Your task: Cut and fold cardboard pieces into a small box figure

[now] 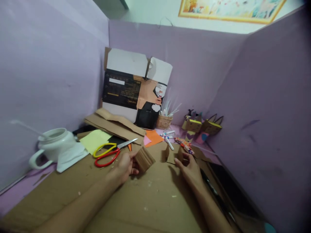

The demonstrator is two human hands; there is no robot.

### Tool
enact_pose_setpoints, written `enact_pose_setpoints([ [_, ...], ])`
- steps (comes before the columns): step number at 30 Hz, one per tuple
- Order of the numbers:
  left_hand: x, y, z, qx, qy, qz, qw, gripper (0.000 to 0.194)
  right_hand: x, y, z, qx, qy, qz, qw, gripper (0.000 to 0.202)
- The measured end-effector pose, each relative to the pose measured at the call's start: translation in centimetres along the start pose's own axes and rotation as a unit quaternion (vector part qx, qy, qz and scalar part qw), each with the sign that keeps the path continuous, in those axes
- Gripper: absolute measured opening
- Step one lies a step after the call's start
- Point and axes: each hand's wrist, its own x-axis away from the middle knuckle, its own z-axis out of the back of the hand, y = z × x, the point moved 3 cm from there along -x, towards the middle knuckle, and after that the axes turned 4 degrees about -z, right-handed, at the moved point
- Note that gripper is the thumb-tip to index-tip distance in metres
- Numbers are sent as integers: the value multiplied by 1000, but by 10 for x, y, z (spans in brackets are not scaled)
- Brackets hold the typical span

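A small brown cardboard piece (145, 159) with stripes is pinched in my left hand (126, 166), held tilted a little above the cardboard work surface. My right hand (191, 170) has its thumb and fingers at the right side of a folded cardboard piece (172, 158), whose two ends stand up from the surface. The fingertips partly hide that side. Left of my left hand lie scissors (118, 150) with one yellow and one red handle, blades spread.
A white pot (55, 144) stands at the left beside yellow paper (94, 141). Behind are cardboard strips (116, 124), an opened box (123, 87), a basket (164, 122), markers (168, 141) and small paper crafts (194, 126). A dark pen-like tool (211, 186) lies by my right forearm.
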Motion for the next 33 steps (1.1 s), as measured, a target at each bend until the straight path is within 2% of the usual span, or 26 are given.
enact_pose_setpoints([
  [3,-3,0,2,-6,8,-4,1000,26,-2,4,-3,-2,-19,-13,1000,47],
  [7,-5,-1,3,-12,10,-2,1000,26,-4,7,-1,30,-15,-38,999,46],
  [13,-3,1,4,-14,16,-13,1000,24,-7,12,0,76,-14,-26,997,44],
  [19,-3,1,4,-27,19,-12,999,25,-9,20,-1,53,-25,-26,998,50],
  [22,-3,2,4,-34,23,-16,999,25,-6,10,1,67,-4,0,998,47],
  [24,-2,2,3,-41,24,-19,999,24,-4,3,3,76,31,22,996,42],
  [27,-1,2,2,-58,24,-35,997,19,-4,-2,6,80,56,34,995,31],
  [33,-5,2,4,-122,40,-118,985,18,4,-8,14,-4,84,55,995,31],
])
